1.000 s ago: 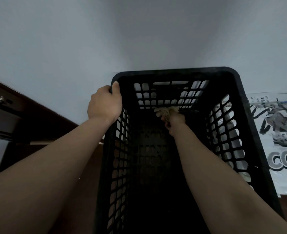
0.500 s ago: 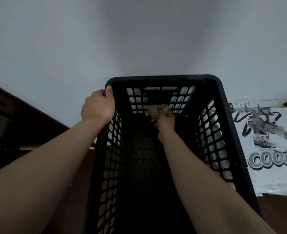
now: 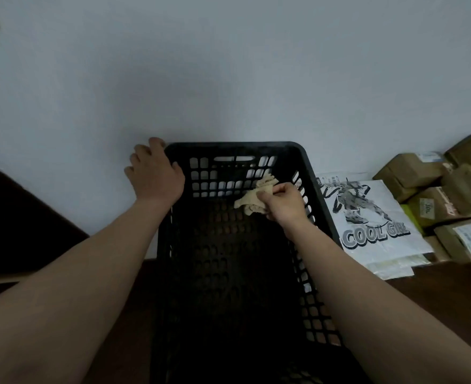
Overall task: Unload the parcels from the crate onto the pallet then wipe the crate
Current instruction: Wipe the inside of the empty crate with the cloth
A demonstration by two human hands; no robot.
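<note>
A black perforated plastic crate (image 3: 316, 173) stands against the wall in front of me, with nothing inside it but my hand and a cloth. My left hand (image 3: 155, 173) holds the crate's far left corner, thumb inside the rim and fingers over the outside. My right hand (image 3: 282, 202) is inside the crate near the far right corner and grips a crumpled beige cloth (image 3: 256, 196) close to the far wall. Brown cardboard parcels (image 3: 447, 195) are stacked at the right, beside a white printed mailer bag (image 3: 375, 217).
A pale wall rises directly behind the crate. Dark wooden furniture (image 3: 21, 223) fills the left side. Brown floor (image 3: 436, 297) shows to the right of the crate, in front of the bags and parcels.
My right hand has carried the cloth from the middle of the far wall toward the far right corner. The view has tilted up and right, bringing the stacked parcels into sight.
</note>
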